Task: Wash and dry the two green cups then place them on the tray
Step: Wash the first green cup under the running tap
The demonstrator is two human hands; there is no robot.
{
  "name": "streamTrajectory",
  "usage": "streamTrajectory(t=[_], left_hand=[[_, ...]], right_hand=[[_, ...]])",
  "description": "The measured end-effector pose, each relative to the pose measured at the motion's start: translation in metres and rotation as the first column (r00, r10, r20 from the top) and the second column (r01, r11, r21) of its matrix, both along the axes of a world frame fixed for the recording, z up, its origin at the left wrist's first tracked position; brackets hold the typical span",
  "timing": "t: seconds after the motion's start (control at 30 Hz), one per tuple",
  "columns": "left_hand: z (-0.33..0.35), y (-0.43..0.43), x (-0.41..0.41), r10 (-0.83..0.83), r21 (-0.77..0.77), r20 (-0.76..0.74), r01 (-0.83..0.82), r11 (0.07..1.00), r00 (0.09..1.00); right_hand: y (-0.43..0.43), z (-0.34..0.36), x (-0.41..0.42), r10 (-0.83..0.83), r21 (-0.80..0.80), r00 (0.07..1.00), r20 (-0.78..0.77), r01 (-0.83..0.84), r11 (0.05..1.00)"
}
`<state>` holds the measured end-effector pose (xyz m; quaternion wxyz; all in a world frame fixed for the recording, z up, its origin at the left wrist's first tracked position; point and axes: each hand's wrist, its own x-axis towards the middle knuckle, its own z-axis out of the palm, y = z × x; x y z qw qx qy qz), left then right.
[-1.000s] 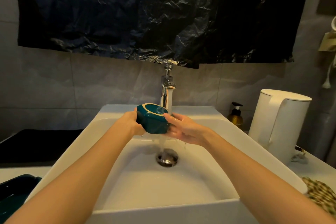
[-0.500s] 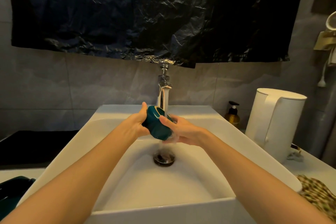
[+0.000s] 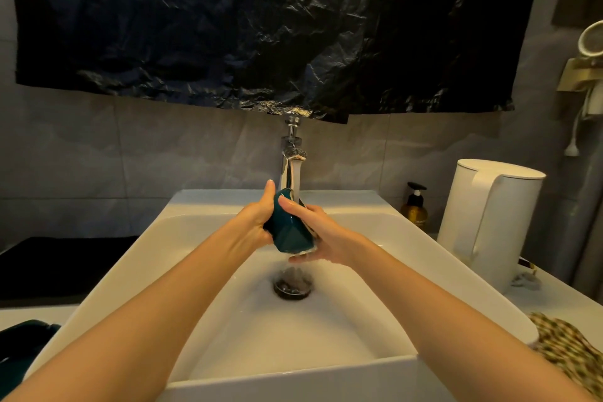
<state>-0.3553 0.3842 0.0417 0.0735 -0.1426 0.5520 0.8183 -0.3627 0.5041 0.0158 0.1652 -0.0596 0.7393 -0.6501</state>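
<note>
Both hands are meeting over the white sink (image 3: pixel 182 238), under the chrome faucet (image 3: pixel 288 170). Green cup (image 3: pixel 288 232) is sitting tipped between them, up above the drain (image 3: pixel 293 284), with the water stream (image 3: pixel 297 179) running down onto its upper edge and spilling off below. Left hand (image 3: pixel 253 222) is wrapping the cup's left side, thumb sticking up beside the rim, fingers curled behind it. Right hand (image 3: pixel 318 235) is pressing flat against the cup's right side, thumb lying across the front face, fingers reaching underneath where the water is draining off. So both hands are clamping the cup, not spread.

At the bottom left corner a dark green item (image 3: pixel 23 346) is showing partly, cut off by the frame; cannot tell whether it is the second cup or the tray. A white kettle (image 3: pixel 489 222) is standing on the counter right of the sink, and an amber pump bottle (image 3: pixel 414 209) is standing between kettle and sink; its label has lettering but too small and dim to read. A patterned cloth (image 3: pixel 567 352) is lying at the lower right. Black plastic sheet (image 3: pixel 261 26) is hanging on the wall above the faucet. No readable brand anywhere.
</note>
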Motion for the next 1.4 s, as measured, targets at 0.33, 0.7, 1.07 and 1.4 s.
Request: streamTrajectory(t=[0.33,0.7,1.07,1.4], left_hand=[[0.000,0.001,0.004,-0.077,-0.122,-0.055,0.069,0.990,0.996],[-0.001,-0.016,0.004,-0.081,-0.024,-0.037,0.080,0.996,0.996],[-0.008,-0.014,-0.002,-0.102,-0.026,-0.007,0.102,0.994,0.995],[-0.009,-0.012,0.000,-0.143,-0.043,0.033,0.145,0.989,0.989]], right_hand=[[-0.010,0.005,0.001,-0.142,-0.179,0.973,0.182,0.175,0.968],[-0.004,0.004,0.008,-0.074,-0.065,0.994,-0.077,0.069,0.995],[0.008,-0.001,0.003,0.051,-0.082,0.999,-0.007,-0.052,0.995],[-0.001,-0.002,-0.002,-0.086,-0.029,0.993,0.077,0.088,0.996]])
